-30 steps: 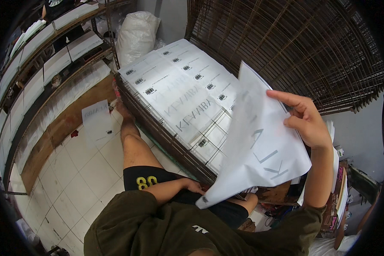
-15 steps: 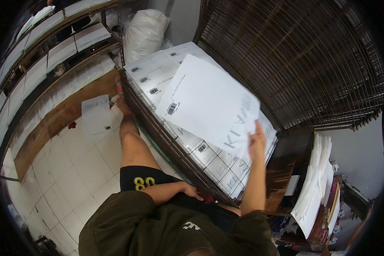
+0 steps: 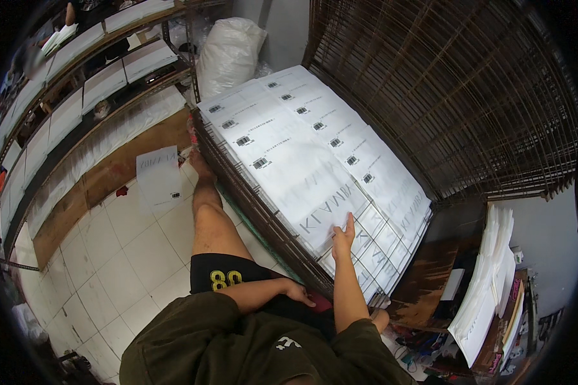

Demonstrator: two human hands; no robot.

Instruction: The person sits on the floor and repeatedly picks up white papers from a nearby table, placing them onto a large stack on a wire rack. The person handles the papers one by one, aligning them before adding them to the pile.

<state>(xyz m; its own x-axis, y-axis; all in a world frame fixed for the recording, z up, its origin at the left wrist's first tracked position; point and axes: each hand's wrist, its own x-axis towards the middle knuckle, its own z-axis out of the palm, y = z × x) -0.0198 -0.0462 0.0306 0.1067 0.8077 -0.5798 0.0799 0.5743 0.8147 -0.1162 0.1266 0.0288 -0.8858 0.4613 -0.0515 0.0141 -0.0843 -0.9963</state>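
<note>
A white sheet [image 3: 276, 128] with large grey lettering at its near end lies flat on a wire rack [image 3: 366, 221]. My right hand [image 3: 343, 240] is at the sheet's near edge, index finger stretched out over it, thumb apart. Other printed sheets [image 3: 340, 128] overlap alongside it, each with a small dark block of print. My left hand [image 3: 298, 294] rests low over my lap, fingers loosely extended, beside a dark red patch [image 3: 321, 304] I cannot make out. No object shows in the left hand.
Upright wire racks [image 3: 430, 90] stack at the far right. Shelves with white sheets [image 3: 103, 86] curve along the left. One sheet [image 3: 158, 176] lies on the tiled floor. A white sack [image 3: 231, 54] stands behind; a thick sheaf of sheets [image 3: 488, 282] stands at right.
The sheet that my right hand held raised at its corner is now flat on the rack. My right hand has moved left and nearer. My left hand stays over my lap.
</note>
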